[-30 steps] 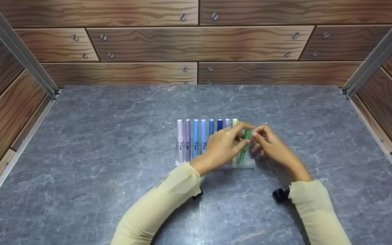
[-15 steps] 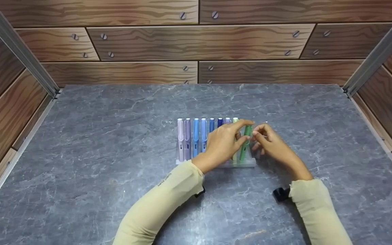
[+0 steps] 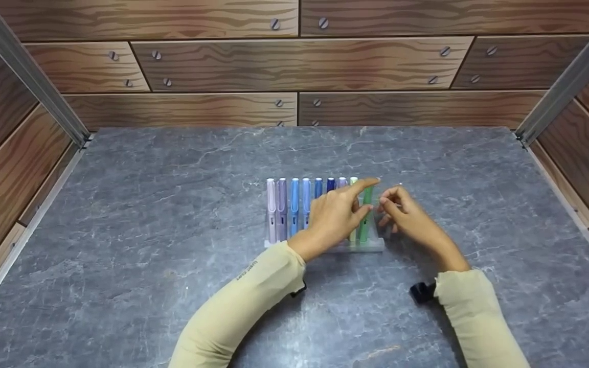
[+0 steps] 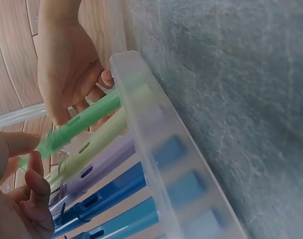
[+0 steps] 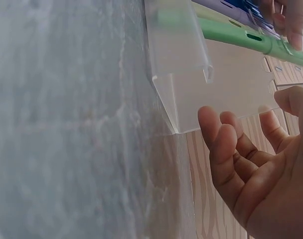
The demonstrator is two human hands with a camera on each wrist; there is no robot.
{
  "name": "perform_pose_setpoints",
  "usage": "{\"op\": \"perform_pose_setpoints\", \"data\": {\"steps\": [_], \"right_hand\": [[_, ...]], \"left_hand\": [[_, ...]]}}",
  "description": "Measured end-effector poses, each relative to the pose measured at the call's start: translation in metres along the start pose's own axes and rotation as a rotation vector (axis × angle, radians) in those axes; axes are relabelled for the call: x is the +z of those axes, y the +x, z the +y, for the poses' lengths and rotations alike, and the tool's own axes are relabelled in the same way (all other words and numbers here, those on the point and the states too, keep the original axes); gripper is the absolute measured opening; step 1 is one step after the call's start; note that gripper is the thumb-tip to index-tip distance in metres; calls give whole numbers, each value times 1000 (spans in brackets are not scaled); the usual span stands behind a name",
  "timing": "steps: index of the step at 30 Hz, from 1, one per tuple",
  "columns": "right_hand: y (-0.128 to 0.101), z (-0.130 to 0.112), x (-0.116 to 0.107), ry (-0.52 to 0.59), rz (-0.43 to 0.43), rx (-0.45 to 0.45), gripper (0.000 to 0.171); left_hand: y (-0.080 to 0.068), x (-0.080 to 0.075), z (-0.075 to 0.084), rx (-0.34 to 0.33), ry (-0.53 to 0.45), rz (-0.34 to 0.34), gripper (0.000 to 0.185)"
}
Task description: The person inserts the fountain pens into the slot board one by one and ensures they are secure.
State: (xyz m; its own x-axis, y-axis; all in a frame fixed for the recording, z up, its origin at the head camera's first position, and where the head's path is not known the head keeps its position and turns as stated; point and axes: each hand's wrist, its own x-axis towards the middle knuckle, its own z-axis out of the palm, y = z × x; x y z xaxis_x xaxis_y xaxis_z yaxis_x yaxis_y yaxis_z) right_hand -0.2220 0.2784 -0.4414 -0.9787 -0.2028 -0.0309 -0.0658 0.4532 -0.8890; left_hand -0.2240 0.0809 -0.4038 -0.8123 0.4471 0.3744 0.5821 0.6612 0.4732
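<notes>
**A:** Start closest to the person. What do you see?

**B:** Two pale sleeves over the grey stone table (image 3: 120, 214), and a small black object (image 3: 421, 292) just beside the right wrist; I can't tell what it is. Beyond them, both hands meet at the right end of a clear pen rack (image 3: 371, 246).

**A:** And the hands themselves?

**B:** The left hand (image 3: 336, 217) pinches the upper part of the green pen (image 3: 366, 214) between thumb and extended forefinger. The left wrist view shows the pen (image 4: 81, 122) slanting down into the rack (image 4: 156, 149), lower end already inside the end slot. The right hand (image 3: 407, 214) is off it: in the right wrist view its fingers (image 5: 226, 149) are loosely bent and hold nothing, near the rack's end wall (image 5: 226, 94) but apart from it.

**A:** So how far along would you put it?

**B:** Nearly done, I'd judge. The green pen stands in the last slot at the right end, just beside the pale yellow-green pen (image 3: 354, 182). What seems left is for the left hand to seat it straight and let go. It may lean a little, though the head view is too small to be sure.

**A:** And further back?

**B:** The other pens (image 3: 294, 207) stand in line in their slots, lilac through blues to purple. Behind the table is the wood-plank wall (image 3: 294, 66).
</notes>
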Motion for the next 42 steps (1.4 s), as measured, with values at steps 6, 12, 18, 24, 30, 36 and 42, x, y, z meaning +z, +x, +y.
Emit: {"op": "perform_pose_setpoints", "data": {"steps": [6, 12, 18, 24, 30, 36, 42], "right_hand": [[-1, 0, 1, 12, 3, 5, 31], [-3, -1, 1, 2, 8, -1, 30], [-3, -1, 1, 8, 7, -3, 30], [-3, 1, 0, 14, 9, 3, 31], [-3, 1, 1, 16, 2, 8, 32], [-2, 0, 1, 11, 16, 8, 32], [-3, -3, -1, -20, 20, -24, 31]], "left_hand": [[-3, -3, -2, -4, -27, 6, 46], [-6, -4, -4, 26, -32, 20, 46], [-8, -7, -4, 38, -42, 28, 45], [-9, -10, -4, 39, -52, 10, 45], [-11, -12, -6, 16, -65, 6, 45], [-13, -14, -8, 22, -80, 16, 44], [-16, -20, -13, 29, -107, 35, 45]]}}
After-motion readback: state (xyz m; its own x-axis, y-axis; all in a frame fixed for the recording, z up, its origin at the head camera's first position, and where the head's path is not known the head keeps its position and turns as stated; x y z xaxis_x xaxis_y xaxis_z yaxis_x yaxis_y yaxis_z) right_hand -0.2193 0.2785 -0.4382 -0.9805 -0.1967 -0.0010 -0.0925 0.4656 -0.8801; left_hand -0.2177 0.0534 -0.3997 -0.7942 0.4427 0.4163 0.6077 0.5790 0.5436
